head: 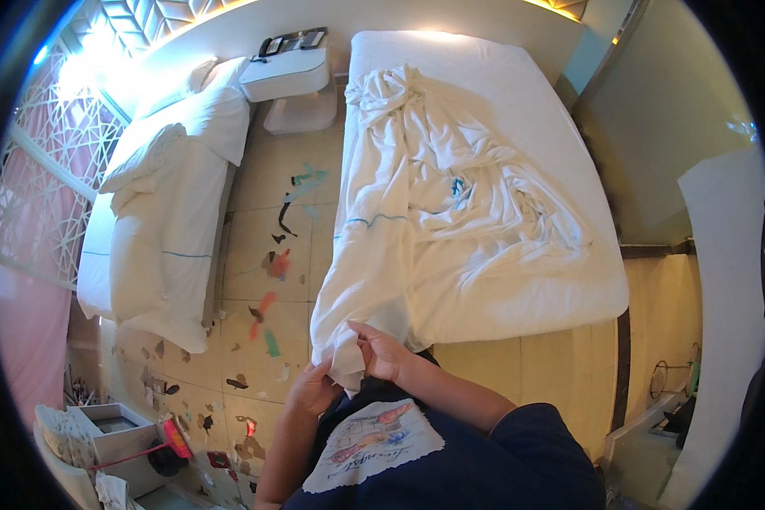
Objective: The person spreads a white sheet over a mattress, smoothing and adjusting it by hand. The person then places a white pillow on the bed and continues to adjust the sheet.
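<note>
My left hand [313,386] and my right hand [382,354] meet close in front of my body, both gripping one corner of a white bed cover [373,274]. Between them, the held edge is gathered and folded. From my hands the cloth runs up over the foot of the bed, where a thin teal line crosses it. Farther on it lies crumpled across the white-sheeted mattress [503,76], bunched most thickly toward the head end. A small teal patch [457,186] shows among the folds.
To the left, a narrower bed [178,236] holds white bedding and pillows. A white bedside table [287,73] with a telephone stands between the beds. Coloured scraps [280,262] and dark patches mark the tiled floor. Drawers [121,427] and a red broom [176,438] sit lower left.
</note>
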The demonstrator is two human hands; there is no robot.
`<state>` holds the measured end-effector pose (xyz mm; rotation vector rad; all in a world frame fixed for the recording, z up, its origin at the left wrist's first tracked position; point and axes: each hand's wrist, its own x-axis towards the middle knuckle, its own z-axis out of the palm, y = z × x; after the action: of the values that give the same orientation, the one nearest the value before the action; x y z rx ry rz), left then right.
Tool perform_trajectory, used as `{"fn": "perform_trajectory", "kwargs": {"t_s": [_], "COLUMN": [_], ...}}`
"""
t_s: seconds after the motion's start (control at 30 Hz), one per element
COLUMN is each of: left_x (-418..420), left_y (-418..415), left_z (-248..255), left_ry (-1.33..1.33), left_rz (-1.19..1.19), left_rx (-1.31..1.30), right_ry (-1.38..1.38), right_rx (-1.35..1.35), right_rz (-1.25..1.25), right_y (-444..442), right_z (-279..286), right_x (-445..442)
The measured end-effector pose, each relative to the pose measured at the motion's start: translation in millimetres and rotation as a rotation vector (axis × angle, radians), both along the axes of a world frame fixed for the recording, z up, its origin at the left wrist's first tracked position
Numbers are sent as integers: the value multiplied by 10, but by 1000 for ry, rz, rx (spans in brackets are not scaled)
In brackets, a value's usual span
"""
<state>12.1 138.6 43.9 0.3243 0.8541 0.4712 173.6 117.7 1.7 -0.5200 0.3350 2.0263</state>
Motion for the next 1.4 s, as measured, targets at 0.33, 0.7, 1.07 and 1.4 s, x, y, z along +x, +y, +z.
{"fn": "perform_trajectory", "kwargs": {"t_s": [0.33, 0.7, 1.07, 1.4], "left_x": [-228, -763, -940, -220], "left_y": [-209, -58, 303, 50], "left_z": [474, 481, 286, 322], "left_ry": [61, 107, -147, -87], "left_rz": [175, 482, 493, 191], "left_rx": [194, 355, 131, -102], "right_ry": [173, -68, -479, -545], "right_rx": [1, 210, 244, -600], "right_rz": [-172, -892, -751, -415], "right_y": [258, 996, -261, -1539], "right_z": [-210, -970, 67, -3059], "right_x": [-9, 993, 1439, 988]}}
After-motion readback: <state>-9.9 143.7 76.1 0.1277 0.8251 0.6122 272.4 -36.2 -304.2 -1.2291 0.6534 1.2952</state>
